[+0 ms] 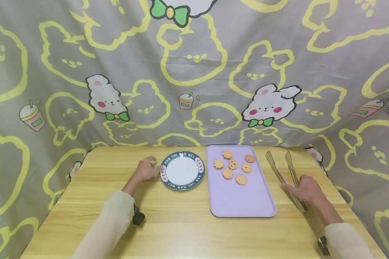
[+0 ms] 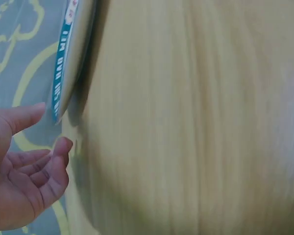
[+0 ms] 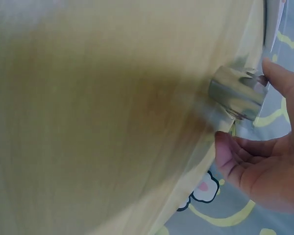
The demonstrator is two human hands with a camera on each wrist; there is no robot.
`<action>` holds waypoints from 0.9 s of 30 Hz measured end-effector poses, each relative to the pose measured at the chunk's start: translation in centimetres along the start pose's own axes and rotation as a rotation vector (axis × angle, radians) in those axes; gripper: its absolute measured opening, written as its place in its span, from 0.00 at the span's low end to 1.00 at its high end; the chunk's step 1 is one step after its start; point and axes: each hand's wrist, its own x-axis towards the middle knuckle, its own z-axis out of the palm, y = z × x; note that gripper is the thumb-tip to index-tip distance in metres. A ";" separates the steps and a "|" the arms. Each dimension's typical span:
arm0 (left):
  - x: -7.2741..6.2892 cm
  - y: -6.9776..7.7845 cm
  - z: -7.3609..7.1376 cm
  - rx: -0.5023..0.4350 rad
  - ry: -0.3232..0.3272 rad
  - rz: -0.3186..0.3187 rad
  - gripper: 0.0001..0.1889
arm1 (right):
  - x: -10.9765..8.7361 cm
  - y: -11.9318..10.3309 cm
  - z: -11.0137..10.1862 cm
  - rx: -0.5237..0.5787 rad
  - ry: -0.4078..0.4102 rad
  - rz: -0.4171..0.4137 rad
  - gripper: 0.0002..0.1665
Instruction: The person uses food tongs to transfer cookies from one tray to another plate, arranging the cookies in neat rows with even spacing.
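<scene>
Beside the left rim of a round plate (image 1: pixel 182 170) with a dark green lettered border is my left hand (image 1: pixel 146 169). Its thumb and fingers are spread apart in the left wrist view, close to the plate's edge (image 2: pixel 63 63), and hold nothing. On the right, my right hand (image 1: pixel 308 189) reaches over a pair of metal tongs (image 1: pixel 276 169) lying with its tips spread. The right wrist view has the thumb at the tongs' bent end (image 3: pixel 237 93) and the fingers apart from it. Whether the thumb touches the metal is unclear.
Between plate and tongs lies a lilac tray (image 1: pixel 240 201) with several cookies, among them a smiley-face cookie (image 1: pixel 232 164), on its far half. The wooden table (image 1: pixel 168 230) ends at a grey curtain (image 1: pixel 214 90) with yellow bear outlines.
</scene>
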 end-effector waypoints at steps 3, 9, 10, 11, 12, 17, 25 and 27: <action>0.2 0.4 0.7 -0.039 -0.018 -0.013 0.30 | 0.0 -0.3 0.0 0.001 -0.019 0.020 0.43; 0.3 0.7 1.6 -0.055 -0.024 -0.030 0.24 | 0.3 -0.4 0.5 0.004 -0.023 0.037 0.44; 0.3 0.7 1.6 -0.051 -0.023 -0.030 0.24 | 0.4 -0.4 0.7 -0.002 -0.014 0.033 0.42; 0.3 0.7 1.6 -0.047 -0.021 -0.033 0.23 | 0.5 -0.5 0.8 -0.008 -0.005 0.031 0.41; 0.3 0.7 1.7 -0.045 -0.020 -0.034 0.23 | 0.6 -0.6 0.8 -0.015 0.004 0.028 0.39; 0.4 0.8 1.8 -0.056 -0.028 -0.056 0.24 | 0.5 -0.8 0.9 -0.024 0.020 0.052 0.33; 0.4 1.0 1.9 -0.063 -0.025 -0.058 0.22 | 0.1 -0.5 0.3 0.028 0.046 0.093 0.35; 0.3 1.0 1.9 -0.067 -0.025 -0.057 0.22 | 0.1 -0.5 0.1 0.042 0.066 0.084 0.35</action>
